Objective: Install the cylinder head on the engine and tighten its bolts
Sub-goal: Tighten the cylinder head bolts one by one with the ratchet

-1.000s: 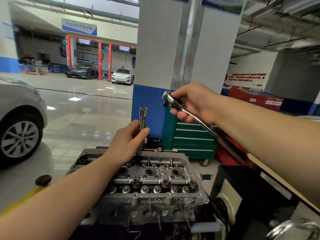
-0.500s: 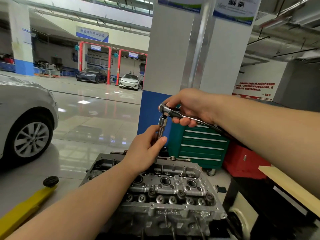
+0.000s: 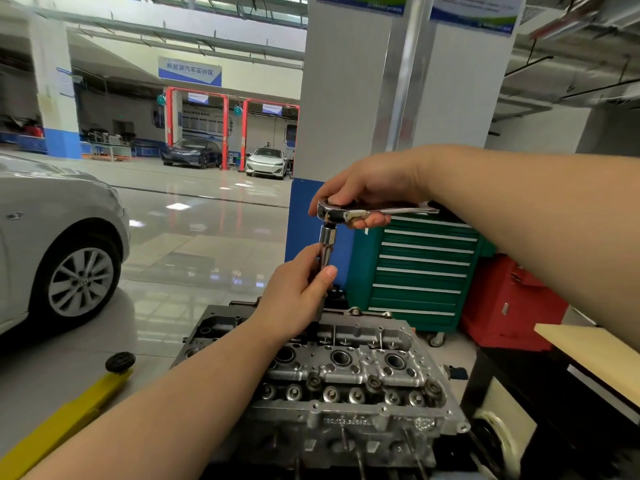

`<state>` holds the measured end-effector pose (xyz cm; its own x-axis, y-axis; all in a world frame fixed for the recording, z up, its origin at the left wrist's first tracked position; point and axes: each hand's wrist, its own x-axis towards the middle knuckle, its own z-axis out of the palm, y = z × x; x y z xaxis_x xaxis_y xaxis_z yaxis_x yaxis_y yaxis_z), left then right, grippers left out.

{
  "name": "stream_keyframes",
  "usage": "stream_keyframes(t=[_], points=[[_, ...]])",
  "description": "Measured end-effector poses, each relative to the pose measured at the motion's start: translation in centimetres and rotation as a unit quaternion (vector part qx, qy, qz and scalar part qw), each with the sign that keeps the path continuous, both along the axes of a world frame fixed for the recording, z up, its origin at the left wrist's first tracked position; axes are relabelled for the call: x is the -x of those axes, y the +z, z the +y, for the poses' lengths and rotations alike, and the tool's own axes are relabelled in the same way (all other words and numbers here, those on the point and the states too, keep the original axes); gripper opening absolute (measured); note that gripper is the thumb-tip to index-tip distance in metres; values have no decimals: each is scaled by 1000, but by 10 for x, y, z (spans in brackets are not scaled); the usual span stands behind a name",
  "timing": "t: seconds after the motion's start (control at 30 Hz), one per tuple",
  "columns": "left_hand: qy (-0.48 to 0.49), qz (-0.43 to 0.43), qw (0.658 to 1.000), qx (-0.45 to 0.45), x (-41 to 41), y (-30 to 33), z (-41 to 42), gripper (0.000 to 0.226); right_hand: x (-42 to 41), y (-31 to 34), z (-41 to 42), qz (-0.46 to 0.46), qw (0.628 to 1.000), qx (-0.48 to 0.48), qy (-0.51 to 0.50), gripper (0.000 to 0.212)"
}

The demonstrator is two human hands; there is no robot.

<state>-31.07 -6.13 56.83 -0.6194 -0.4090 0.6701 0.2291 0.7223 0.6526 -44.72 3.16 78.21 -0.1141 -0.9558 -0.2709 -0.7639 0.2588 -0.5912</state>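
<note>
Nearest the camera, cylinder head (image 3: 349, 386) seated on the engine, bolt wells and ports facing up. Just above its far edge, left hand (image 3: 298, 296) wrapped closed around the lower shaft of a long socket extension (image 3: 326, 249), held upright, long axis near vertical, lower end hidden behind the hand. Directly over the extension's top, right hand (image 3: 363, 199) closed around the head of a ratchet (image 3: 349, 213), handle running level off to the right, drive square meeting the extension's upper end. Full seating not clear. Beyond the cylinder head, a green tool chest (image 3: 422, 268). Probably joining the tool before tightening a far-side bolt.
</note>
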Motion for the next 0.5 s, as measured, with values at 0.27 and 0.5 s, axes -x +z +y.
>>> stream_keyframes(t=[0.27, 0.5], points=[[-2, 10, 1000, -5, 7, -3, -6, 31, 3, 10, -6, 27, 999, -43, 18, 38], [44, 19, 999, 21, 11, -5, -8, 27, 7, 0, -1, -60, 994, -35, -80, 31]])
